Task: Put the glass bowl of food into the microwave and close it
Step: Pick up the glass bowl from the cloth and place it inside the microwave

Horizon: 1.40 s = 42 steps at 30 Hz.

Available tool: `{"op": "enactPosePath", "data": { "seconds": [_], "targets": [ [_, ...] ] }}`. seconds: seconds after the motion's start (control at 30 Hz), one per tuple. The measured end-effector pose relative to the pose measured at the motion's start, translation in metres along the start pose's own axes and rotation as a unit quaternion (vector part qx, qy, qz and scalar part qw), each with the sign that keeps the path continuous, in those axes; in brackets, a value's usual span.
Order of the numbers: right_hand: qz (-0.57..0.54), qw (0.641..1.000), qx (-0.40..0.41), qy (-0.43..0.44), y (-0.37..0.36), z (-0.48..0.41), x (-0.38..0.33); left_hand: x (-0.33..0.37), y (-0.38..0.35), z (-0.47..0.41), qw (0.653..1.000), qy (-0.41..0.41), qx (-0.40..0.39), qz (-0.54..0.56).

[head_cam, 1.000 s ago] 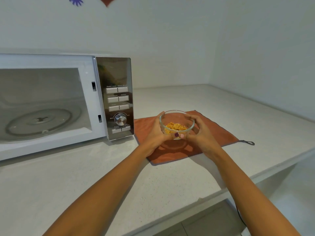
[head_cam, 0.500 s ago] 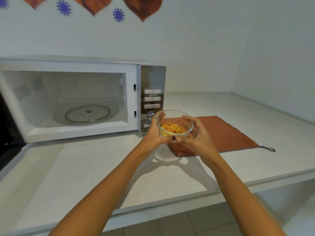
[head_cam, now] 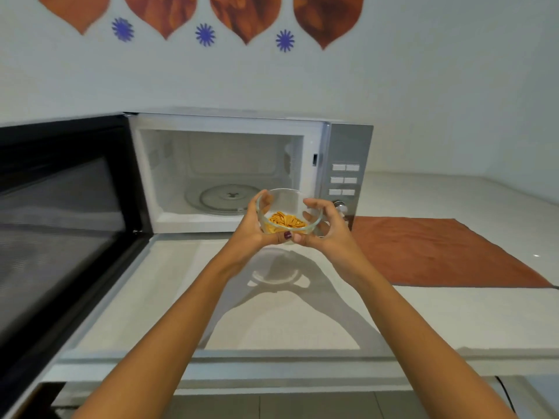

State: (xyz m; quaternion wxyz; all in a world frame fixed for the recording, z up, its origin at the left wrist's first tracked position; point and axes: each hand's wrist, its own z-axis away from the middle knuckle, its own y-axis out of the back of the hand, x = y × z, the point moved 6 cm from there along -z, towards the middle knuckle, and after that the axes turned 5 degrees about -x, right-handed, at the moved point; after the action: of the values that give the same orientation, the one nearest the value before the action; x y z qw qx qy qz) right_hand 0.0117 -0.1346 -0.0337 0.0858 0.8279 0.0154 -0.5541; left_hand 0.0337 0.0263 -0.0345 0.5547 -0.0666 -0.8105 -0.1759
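A pale wall carries orange leaf shapes and small blue flower decals. Below, a white speckled counter holds an orange cloth at right.

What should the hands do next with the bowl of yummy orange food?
Probably carry the glass bowl forward and a bit left onto the turntable. Both hands, left hand and right hand, hold it just outside the microwave, whose door is wide open.
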Motion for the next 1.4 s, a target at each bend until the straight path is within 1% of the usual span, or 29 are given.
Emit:
{"op": "enactPosePath", "data": {
  "seconds": [0.23,0.37,0.47,0.63,0.73,0.87,1.0,1.1,1.17,1.3,1.4],
  "targets": [
    [-0.005,0.999,-0.041,-0.016,-0.045,-0.048,0.009,-0.012,0.062,-0.005,0.998,0.03,0.046,0.01],
    [0.001,0.999,-0.05,-0.016,-0.06,-0.078,0.016,-0.018,0.086,-0.019,0.995,0.045,0.087,0.02],
    [-0.001,0.998,-0.057,-0.021,-0.068,-0.097,0.026,-0.026,0.1,-0.031,0.993,0.057,0.097,0.018],
    [0.004,0.998,-0.051,-0.024,-0.072,-0.124,0.04,-0.032,0.114,-0.052,0.992,0.076,0.097,-0.019],
    [0.024,0.998,-0.049,-0.019,-0.076,-0.143,0.049,-0.039,0.125,-0.065,0.989,0.098,0.11,-0.031],
    [0.038,0.998,-0.037,-0.033,-0.081,-0.172,0.06,-0.051,0.139,-0.084,0.983,0.125,0.13,-0.031],
    [0.048,0.997,-0.042,-0.031,-0.085,-0.197,0.066,-0.058,0.15,-0.099,0.983,0.114,0.145,-0.001],
    [0.023,0.998,-0.039,-0.045,-0.087,-0.213,0.073,-0.062,0.155,-0.108,0.98,0.111,0.164,0.023],
    [0.007,0.998,-0.037,-0.053,-0.088,-0.224,0.078,-0.064,0.157,-0.115,0.979,0.111,0.17,0.02],
    [0.038,0.998,-0.037,-0.036,-0.09,-0.243,0.082,-0.071,0.163,-0.127,0.979,0.113,0.169,0.007],
    [0.045,0.998,-0.033,-0.041,-0.091,-0.253,0.088,-0.077,0.168,-0.132,0.979,0.113,0.17,0.012]
  ]
}}
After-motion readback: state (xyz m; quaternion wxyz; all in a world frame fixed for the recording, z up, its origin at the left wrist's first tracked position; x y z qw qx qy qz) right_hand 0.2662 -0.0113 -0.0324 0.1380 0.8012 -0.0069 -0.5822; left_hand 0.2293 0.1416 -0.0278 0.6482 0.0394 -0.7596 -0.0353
